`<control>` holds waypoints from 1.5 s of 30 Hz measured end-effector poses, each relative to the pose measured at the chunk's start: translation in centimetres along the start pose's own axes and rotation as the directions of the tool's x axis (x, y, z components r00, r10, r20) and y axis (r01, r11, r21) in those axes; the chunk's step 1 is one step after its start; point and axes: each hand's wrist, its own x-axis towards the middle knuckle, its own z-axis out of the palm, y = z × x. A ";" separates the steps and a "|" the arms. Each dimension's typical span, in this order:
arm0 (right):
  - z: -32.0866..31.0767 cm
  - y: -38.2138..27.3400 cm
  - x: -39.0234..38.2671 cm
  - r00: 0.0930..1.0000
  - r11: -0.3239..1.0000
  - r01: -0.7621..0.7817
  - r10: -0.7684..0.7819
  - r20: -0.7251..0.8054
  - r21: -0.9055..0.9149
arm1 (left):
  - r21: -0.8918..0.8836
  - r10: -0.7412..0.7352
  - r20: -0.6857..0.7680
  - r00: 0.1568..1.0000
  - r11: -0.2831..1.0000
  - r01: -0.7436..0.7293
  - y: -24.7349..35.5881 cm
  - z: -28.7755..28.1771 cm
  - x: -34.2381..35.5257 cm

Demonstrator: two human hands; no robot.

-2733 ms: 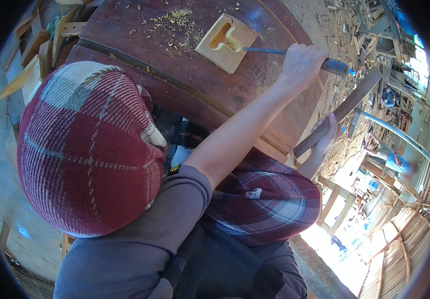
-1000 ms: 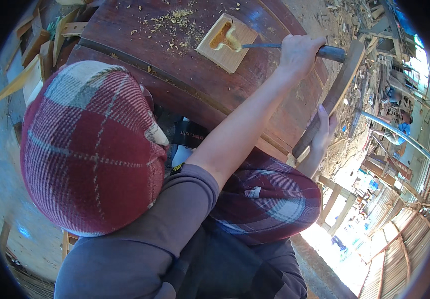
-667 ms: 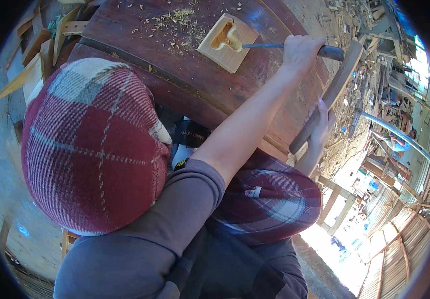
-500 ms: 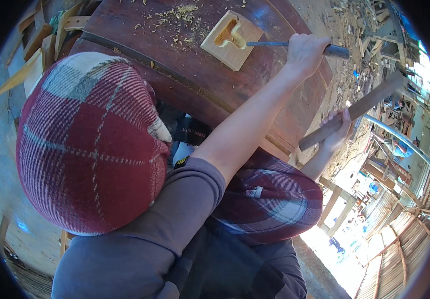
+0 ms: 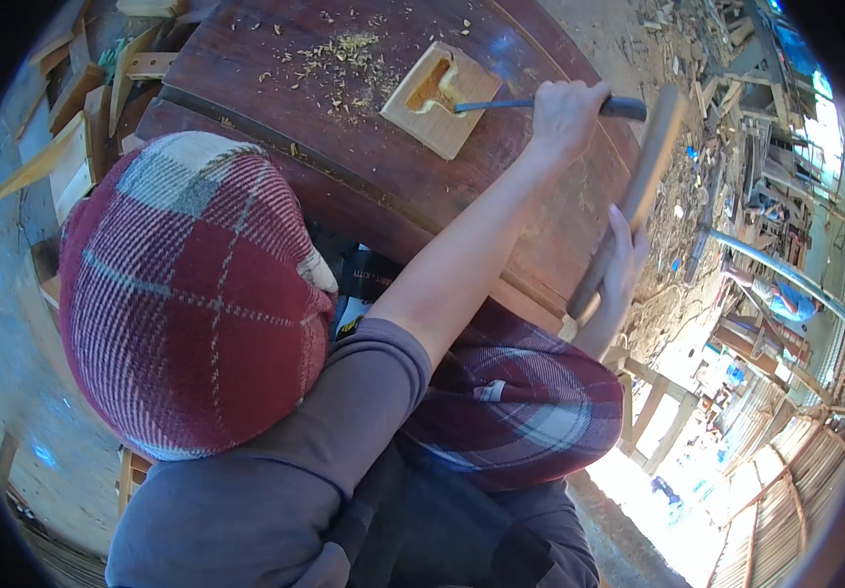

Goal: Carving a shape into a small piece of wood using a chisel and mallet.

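A pale wooden block (image 5: 447, 135) with a curved hollow cut into it lies on the dark red-brown tabletop (image 5: 246, 93). My left hand (image 5: 567, 120) is closed round a chisel (image 5: 501, 104), its long thin blade reaching left to the hollow's edge. The dark handle sticks out to the right of my fist. My right hand (image 5: 623, 257) grips a flat wooden bat (image 5: 642, 191) tilted upward. The bat's upper part is right beside the handle's end; whether they touch I cannot tell. Some of the right hand's fingers are hidden behind the bat.
Wood shavings (image 5: 344, 64) are scattered left of the block. Plaid cloth (image 5: 197, 294) covers my knees below the table's near edge. Offcuts (image 5: 74, 171) are heaped at the far left. Wood scraps litter the ground to the right, where a person in blue (image 5: 790, 302) is visible.
The bat has swung left, from well right of the chisel to beside its handle end. The block and chisel appear slightly lower and further left in view.
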 end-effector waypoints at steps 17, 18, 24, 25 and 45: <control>-1.7 -2.6 -1.0 0.994 0.895 -0.103 0.103 0.024 0.435 | 0.008 0.050 -0.119 0.992 0.999 -0.049 2.4 -1.8 0.0; -1.7 -2.5 -1.0 0.994 0.894 -0.105 0.105 0.023 0.436 | 0.008 0.054 -0.123 0.991 0.999 -0.053 2.5 -1.8 0.0; -1.7 -2.7 -1.2 0.995 0.893 -0.103 0.096 0.038 0.437 | 0.004 0.046 -0.162 0.986 0.999 -0.046 2.5 -2.0 0.1; -1.8 -2.5 -1.1 0.995 0.894 -0.104 0.093 0.046 0.436 | 0.009 0.045 -0.163 0.986 0.999 -0.044 2.5 -2.1 0.2; -2.8 -2.4 -1.2 0.998 0.923 -0.050 0.058 -0.009 0.383 | 0.035 0.027 -0.255 0.967 0.999 -0.019 2.1 -1.0 0.8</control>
